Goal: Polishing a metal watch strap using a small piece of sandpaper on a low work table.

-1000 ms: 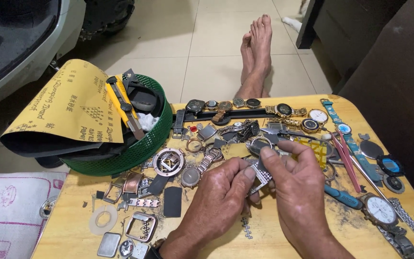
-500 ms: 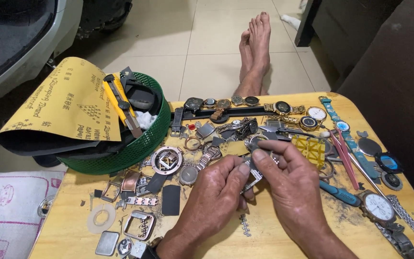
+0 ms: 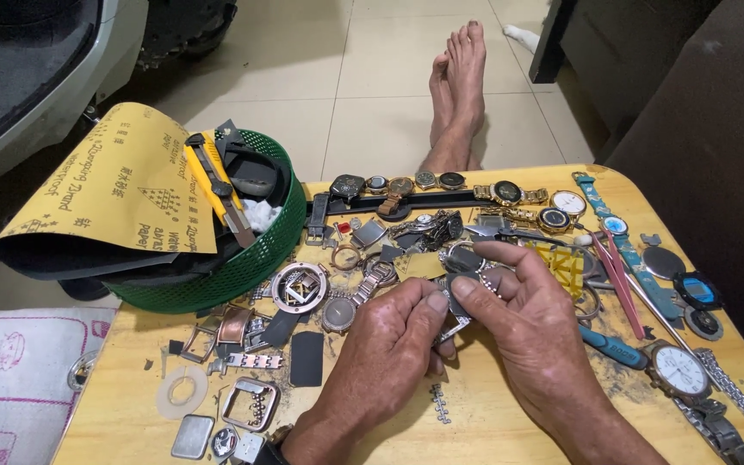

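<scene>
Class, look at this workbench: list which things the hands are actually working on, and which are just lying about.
In hand:
left hand
right hand
metal watch bracelet, pinched between both hands

Lying about:
green basket
sandpaper sheet
yellow knife
row of watches
white-faced watch
pink tweezers
round case
wooden table

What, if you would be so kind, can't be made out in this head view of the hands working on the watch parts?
- Metal watch piece: mostly covered by the left hand and right hand; its exact kind is unclear.
- Green basket: contents largely hidden under the sandpaper sheet.
- White-dial watch: its bracelet is cut off by the bottom edge.
- Small watch dials at the far table edge: too small to read.
</scene>
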